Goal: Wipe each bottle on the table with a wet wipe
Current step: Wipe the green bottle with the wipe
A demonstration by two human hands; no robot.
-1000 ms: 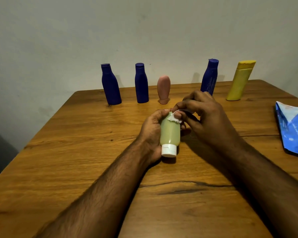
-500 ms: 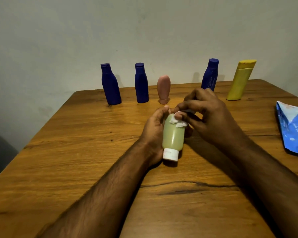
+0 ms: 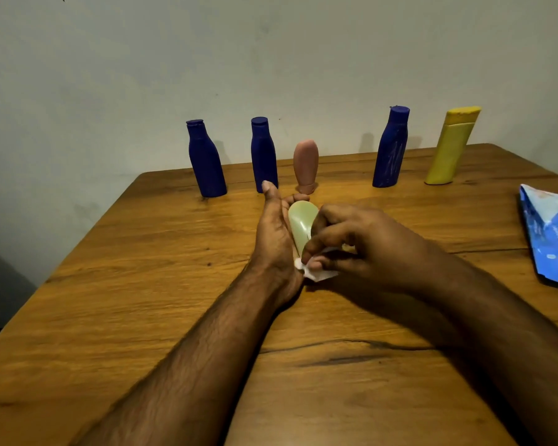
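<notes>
Head view: left hand (image 3: 276, 233) holds green bottle (image 3: 300, 220), right hand (image 3: 368, 246) pinches wipe (image 3: 316, 275).

Left hand (image 3: 276, 233) stands edge-up, thumb straight (fingers (image 3: 298, 197) curl behind the green bottle (image 3: 300, 222)); right hand (image 3: 364, 246), knuckles bent, pinches the wipe (image 3: 316, 275).

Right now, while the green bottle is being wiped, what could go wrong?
The left hand holds the pale green bottle with its thumb straight, so the grip looks loose; the bottle may slip. The right hand pinches a small bunched wet wipe, so parts may be missed. The pink bottle stands just behind; a forward push could topple it.
</notes>
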